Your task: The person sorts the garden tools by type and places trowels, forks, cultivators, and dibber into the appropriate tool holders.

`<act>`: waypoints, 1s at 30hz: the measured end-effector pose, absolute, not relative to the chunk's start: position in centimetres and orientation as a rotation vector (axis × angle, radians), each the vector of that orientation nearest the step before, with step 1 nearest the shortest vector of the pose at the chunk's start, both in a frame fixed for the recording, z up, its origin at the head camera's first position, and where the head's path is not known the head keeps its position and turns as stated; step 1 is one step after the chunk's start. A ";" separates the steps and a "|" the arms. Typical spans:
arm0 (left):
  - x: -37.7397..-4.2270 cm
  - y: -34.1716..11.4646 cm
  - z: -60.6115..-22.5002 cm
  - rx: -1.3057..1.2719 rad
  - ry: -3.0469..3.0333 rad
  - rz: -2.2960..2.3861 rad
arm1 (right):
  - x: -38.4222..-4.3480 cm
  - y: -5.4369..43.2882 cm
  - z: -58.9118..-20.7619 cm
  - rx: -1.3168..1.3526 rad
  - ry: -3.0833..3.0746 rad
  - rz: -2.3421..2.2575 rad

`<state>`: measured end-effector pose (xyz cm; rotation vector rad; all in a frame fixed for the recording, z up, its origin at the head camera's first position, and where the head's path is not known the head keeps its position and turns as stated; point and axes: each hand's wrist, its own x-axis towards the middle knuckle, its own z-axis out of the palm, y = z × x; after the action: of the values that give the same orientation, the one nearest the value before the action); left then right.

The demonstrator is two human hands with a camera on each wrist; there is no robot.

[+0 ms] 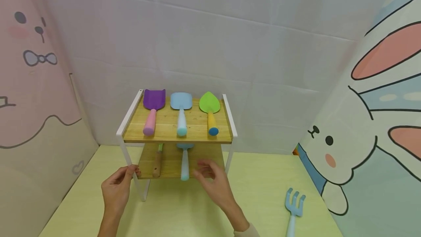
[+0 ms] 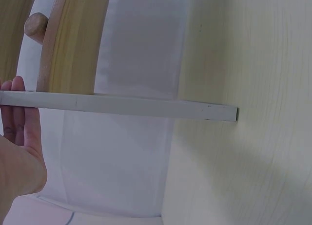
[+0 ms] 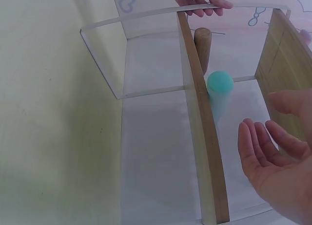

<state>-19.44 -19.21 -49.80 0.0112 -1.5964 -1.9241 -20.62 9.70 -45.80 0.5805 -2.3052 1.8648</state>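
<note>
A two-tier rack with wooden shelves and white legs stands on the table. My left hand grips its front left leg at lower-shelf height. My right hand is held at the lower shelf's right front with fingers loosely bent and nothing in them. Just left of it lies a light-blue tool with a turquoise handle end, its head partly hidden under the upper shelf. Further left is a wooden-handled tool with a green neck. In the right wrist view the turquoise handle end pokes past the shelf edge.
On the upper shelf lie a purple shovel, a light-blue shovel and a green leaf-shaped trowel, handles toward me. A light-blue hand fork lies on the table at right. Cartoon-printed cloth walls surround the table.
</note>
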 end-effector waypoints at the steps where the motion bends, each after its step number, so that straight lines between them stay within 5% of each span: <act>1: -19.5 -19.2 -49.8 0.009 -1.596 -1.926 | -20.5 9.8 -45.9 0.585 -2.295 1.866; 30: -19.6 -19.3 -50.0 -0.019 -1.576 -1.923 | -18.4 13.9 -49.5 0.832 -1.984 1.733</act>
<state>-19.56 -19.26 -49.95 -0.0193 -1.5763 -1.9233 -18.40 13.86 -49.48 0.8319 -1.9841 1.7334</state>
